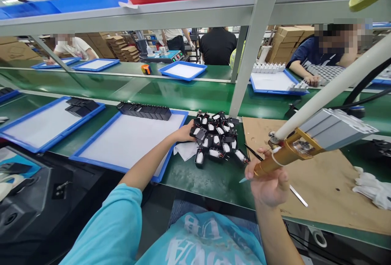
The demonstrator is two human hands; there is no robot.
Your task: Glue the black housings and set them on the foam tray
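My left hand [185, 132] reaches into a heap of small black-and-white parts [217, 139] on the green bench, its fingers closed on one black part at the heap's left edge. My right hand [269, 181] is wrapped round the gold nozzle of a dispensing tool [293, 149] whose grey body and white hose run up to the right. The tool's fine tip [243, 180] points down-left just above the bench, right of the heap. A white cloth [185, 150] lies under my left wrist.
A blue-rimmed white tray [128, 141] with a row of black parts [144, 111] lies left of the heap; another tray [42, 124] further left. A cardboard sheet [320, 187] with tweezers [297, 196] and white gloves [372, 189] lies right. Other people work across the conveyor.
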